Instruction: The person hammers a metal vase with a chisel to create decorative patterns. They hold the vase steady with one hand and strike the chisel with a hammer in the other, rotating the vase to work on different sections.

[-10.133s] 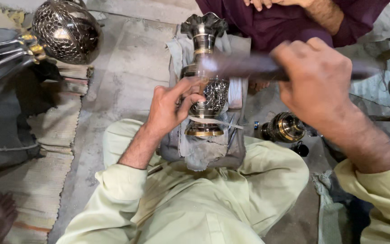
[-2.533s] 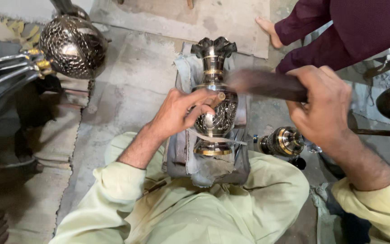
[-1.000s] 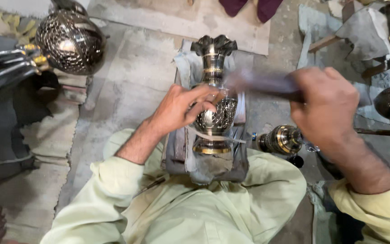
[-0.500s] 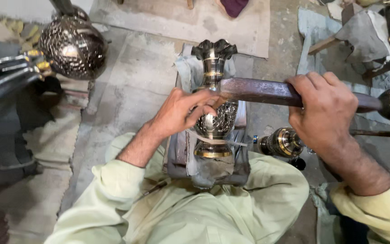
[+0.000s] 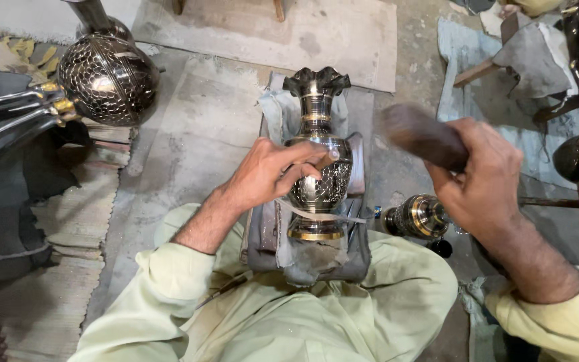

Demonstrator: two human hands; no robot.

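**Mallet raised off the vase; left hand pinned to the belly**

Against the view half a second back: the dark wooden mallet then lay across the vase's neck, sharp in outline. Now it is lifted up and to the right, clear of the metal and blurred. The person seated across the floor, seen in earlier views, is out of frame.

Right hand: clenched around the mallet's handle, head of the tool pointing left toward the vase.

Left hand: laid on the belly of the brass vase, fingers pinching a small rod-like tool against the engraved surface; too small to tell its kind.

The vase lies along the person's midline, fluted mouth away, gold-ringed foot toward the lap, bedded in a grey cloth-padded block between the knees. Its inside is not visible.

Room: bare concrete floor left of the block. The right side is crowded: a small banded metal piece just beside the block, and dark metalware along the right edge. A large round engraved vessel sits upper left, well apart.
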